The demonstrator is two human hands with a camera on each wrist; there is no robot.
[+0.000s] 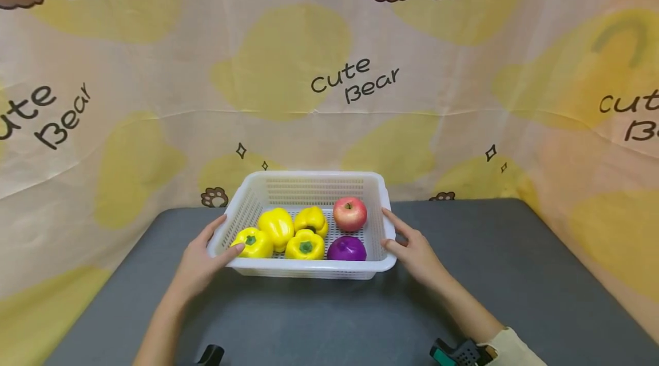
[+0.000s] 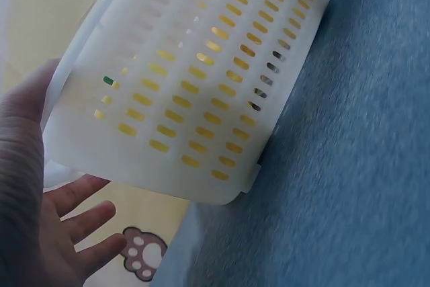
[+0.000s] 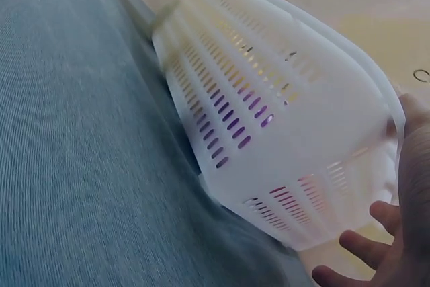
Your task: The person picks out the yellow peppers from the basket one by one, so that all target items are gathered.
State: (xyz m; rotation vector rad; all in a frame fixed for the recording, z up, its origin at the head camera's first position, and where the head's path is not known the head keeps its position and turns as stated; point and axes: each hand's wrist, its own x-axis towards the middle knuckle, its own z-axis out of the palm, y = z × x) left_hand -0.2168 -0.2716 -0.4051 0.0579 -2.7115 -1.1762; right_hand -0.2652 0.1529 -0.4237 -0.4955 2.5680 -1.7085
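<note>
A white plastic basket (image 1: 311,266) with slotted walls is at the far middle of the table. Inside it, several yellow bell peppers (image 1: 276,227) fill the left and middle. A red apple (image 1: 350,215) sits at the right back, and a round glossy purple vegetable (image 1: 347,249) is in front of it. My left hand (image 1: 198,263) grips the left rim, thumb over the edge and other fingers outside. On the opposite end, my right hand (image 1: 419,257) holds the right rim between thumb and fingers. Whether the basket's base touches the table cannot be told.
A dark grey cloth covers the table (image 1: 309,320). Behind it hangs a printed curtain (image 1: 288,80) with yellow patches and lettering, close to the basket's far side. Dark devices (image 1: 460,351) show at the wrists.
</note>
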